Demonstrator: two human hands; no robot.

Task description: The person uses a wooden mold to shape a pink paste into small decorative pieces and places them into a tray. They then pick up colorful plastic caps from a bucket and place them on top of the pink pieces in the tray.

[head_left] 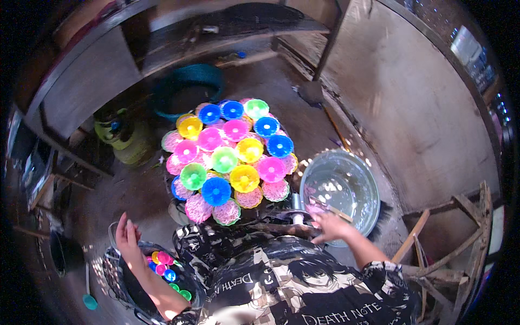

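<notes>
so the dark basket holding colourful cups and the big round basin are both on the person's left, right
Not quite: the big round basin is on the person's right, near the right hand, as the head view shows. The dark basket holding colourful cups is indeed on the left.

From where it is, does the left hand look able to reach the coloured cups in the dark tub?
Probably yes: the left hand looks empty, its forearm crosses over the dark tub, and the coloured cups show uncovered beside that forearm, with nothing visible blocking the way.

Left fingers (131,233) extended, right forearm (366,250) angled inward
</notes>
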